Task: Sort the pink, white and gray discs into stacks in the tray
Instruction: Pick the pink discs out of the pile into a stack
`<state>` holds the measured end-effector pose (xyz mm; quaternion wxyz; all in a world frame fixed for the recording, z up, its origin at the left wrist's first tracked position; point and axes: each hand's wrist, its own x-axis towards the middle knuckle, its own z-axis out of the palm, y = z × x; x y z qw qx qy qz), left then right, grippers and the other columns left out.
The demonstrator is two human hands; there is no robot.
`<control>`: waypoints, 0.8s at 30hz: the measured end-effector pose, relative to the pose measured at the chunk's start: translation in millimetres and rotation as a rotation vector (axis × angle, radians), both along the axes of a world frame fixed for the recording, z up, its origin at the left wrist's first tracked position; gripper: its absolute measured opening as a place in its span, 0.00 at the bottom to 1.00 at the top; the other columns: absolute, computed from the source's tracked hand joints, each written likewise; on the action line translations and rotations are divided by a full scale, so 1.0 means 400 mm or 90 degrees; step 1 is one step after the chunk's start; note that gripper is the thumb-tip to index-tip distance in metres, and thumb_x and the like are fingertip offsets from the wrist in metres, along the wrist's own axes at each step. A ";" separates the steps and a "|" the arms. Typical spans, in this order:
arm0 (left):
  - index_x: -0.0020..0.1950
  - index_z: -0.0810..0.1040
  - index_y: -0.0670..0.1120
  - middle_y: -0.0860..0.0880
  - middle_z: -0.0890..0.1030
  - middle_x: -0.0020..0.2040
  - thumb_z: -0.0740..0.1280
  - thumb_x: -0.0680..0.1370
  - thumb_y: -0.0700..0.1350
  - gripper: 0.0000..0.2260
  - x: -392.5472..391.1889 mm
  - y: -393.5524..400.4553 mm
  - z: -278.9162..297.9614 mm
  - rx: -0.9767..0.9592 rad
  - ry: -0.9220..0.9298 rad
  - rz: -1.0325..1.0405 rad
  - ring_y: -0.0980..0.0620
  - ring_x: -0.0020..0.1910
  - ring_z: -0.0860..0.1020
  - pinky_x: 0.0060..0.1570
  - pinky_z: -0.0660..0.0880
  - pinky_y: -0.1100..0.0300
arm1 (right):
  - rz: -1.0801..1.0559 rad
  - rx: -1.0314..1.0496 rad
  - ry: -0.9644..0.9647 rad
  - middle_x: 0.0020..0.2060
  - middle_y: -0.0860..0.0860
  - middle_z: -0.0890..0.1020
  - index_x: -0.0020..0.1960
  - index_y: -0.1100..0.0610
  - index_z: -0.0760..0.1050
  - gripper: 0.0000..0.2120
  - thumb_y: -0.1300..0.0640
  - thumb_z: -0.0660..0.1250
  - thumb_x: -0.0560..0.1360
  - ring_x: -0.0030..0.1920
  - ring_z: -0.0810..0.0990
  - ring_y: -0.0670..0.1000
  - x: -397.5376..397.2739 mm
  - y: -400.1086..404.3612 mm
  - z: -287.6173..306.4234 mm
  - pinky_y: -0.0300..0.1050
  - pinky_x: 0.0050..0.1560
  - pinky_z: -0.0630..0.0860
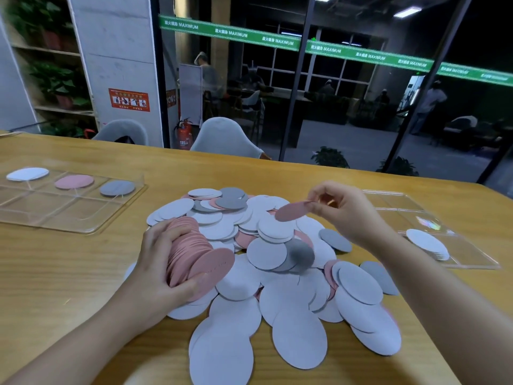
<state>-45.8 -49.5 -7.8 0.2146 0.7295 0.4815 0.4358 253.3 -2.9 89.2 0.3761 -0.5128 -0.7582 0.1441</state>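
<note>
Left hand (155, 262) grips thick stack of pink round discs (194, 254), fingers curled round it, stack lying sideways at left edge of loose pile of white, gray, pink discs (277, 273) on wooden desk (55, 273). Right hand (341, 209) raised above pile, thumb and fingers pinching single pink disc (291, 211) by edge, disc jutting left. Clear compartment tray (69, 218) far left holds white, pink, gray stacks, well apart from hands. Second clear tray (472, 254) right, white disc stack (427, 243) in it.

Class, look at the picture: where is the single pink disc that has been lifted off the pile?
In the head view, the single pink disc is right of centre, pinched by the right hand above the far side of the pile.
</note>
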 end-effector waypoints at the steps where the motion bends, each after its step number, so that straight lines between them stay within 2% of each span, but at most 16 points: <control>1: 0.58 0.57 0.77 0.80 0.50 0.58 0.65 0.57 0.64 0.32 0.001 0.000 0.000 0.002 0.004 -0.002 0.82 0.61 0.51 0.53 0.54 0.85 | 0.040 -0.030 0.047 0.32 0.44 0.75 0.39 0.52 0.76 0.07 0.62 0.69 0.73 0.31 0.71 0.40 -0.016 -0.016 -0.002 0.29 0.34 0.67; 3: 0.60 0.58 0.73 0.80 0.49 0.58 0.65 0.57 0.65 0.33 0.002 -0.001 -0.001 -0.004 0.007 -0.001 0.82 0.62 0.50 0.53 0.53 0.85 | 0.118 -0.087 0.100 0.29 0.43 0.77 0.39 0.55 0.76 0.07 0.64 0.68 0.73 0.31 0.73 0.40 -0.047 -0.042 -0.019 0.31 0.35 0.70; 5: 0.62 0.58 0.69 0.80 0.49 0.59 0.65 0.57 0.67 0.34 -0.001 -0.003 -0.002 -0.009 0.006 0.002 0.81 0.62 0.49 0.53 0.52 0.86 | 0.162 -0.131 0.087 0.30 0.42 0.78 0.39 0.54 0.76 0.07 0.64 0.68 0.73 0.33 0.75 0.44 -0.076 -0.054 -0.047 0.37 0.38 0.73; 7: 0.63 0.57 0.68 0.79 0.48 0.60 0.65 0.57 0.68 0.36 -0.004 -0.003 -0.001 -0.018 0.005 0.003 0.81 0.63 0.48 0.53 0.51 0.86 | 0.178 -0.162 0.055 0.31 0.42 0.78 0.39 0.52 0.74 0.08 0.62 0.69 0.74 0.34 0.77 0.44 -0.105 -0.062 -0.078 0.38 0.38 0.74; 10: 0.63 0.57 0.67 0.79 0.47 0.60 0.67 0.56 0.71 0.38 -0.007 -0.003 -0.001 -0.028 0.006 -0.003 0.80 0.64 0.48 0.54 0.51 0.85 | 0.167 -0.126 -0.002 0.33 0.43 0.77 0.38 0.52 0.72 0.09 0.60 0.69 0.73 0.35 0.76 0.42 -0.153 -0.075 -0.120 0.33 0.36 0.71; 13: 0.62 0.56 0.69 0.80 0.46 0.60 0.67 0.50 0.76 0.43 -0.008 -0.006 0.004 -0.032 0.014 -0.008 0.81 0.63 0.47 0.53 0.50 0.87 | 0.174 -0.092 -0.015 0.35 0.45 0.76 0.37 0.51 0.70 0.11 0.60 0.70 0.72 0.36 0.74 0.43 -0.197 -0.087 -0.152 0.32 0.36 0.70; 16: 0.62 0.58 0.69 0.78 0.48 0.61 0.70 0.55 0.68 0.39 -0.002 -0.015 0.013 -0.011 0.028 -0.013 0.79 0.65 0.50 0.54 0.51 0.86 | 0.196 -0.036 -0.066 0.38 0.44 0.74 0.37 0.44 0.65 0.12 0.51 0.69 0.69 0.41 0.72 0.42 -0.231 -0.086 -0.170 0.31 0.41 0.68; 19: 0.63 0.60 0.67 0.75 0.53 0.62 0.70 0.59 0.64 0.35 -0.004 -0.026 0.023 0.026 0.035 -0.018 0.74 0.67 0.54 0.56 0.54 0.84 | 0.199 -0.046 -0.066 0.47 0.42 0.73 0.43 0.40 0.63 0.13 0.41 0.65 0.65 0.51 0.71 0.40 -0.257 -0.080 -0.174 0.32 0.49 0.68; 21: 0.64 0.60 0.67 0.73 0.54 0.63 0.69 0.60 0.60 0.34 -0.016 -0.029 0.034 0.037 0.029 -0.014 0.72 0.67 0.56 0.56 0.55 0.83 | 0.202 -0.110 -0.018 0.55 0.38 0.71 0.51 0.39 0.62 0.20 0.36 0.65 0.63 0.59 0.69 0.36 -0.274 -0.081 -0.168 0.31 0.56 0.68; 24: 0.62 0.60 0.73 0.72 0.57 0.63 0.70 0.59 0.57 0.35 -0.047 -0.031 0.056 0.046 0.011 0.006 0.71 0.68 0.58 0.57 0.59 0.80 | 0.239 -0.196 0.048 0.64 0.35 0.68 0.64 0.40 0.61 0.32 0.33 0.64 0.64 0.64 0.67 0.34 -0.314 -0.073 -0.157 0.36 0.63 0.67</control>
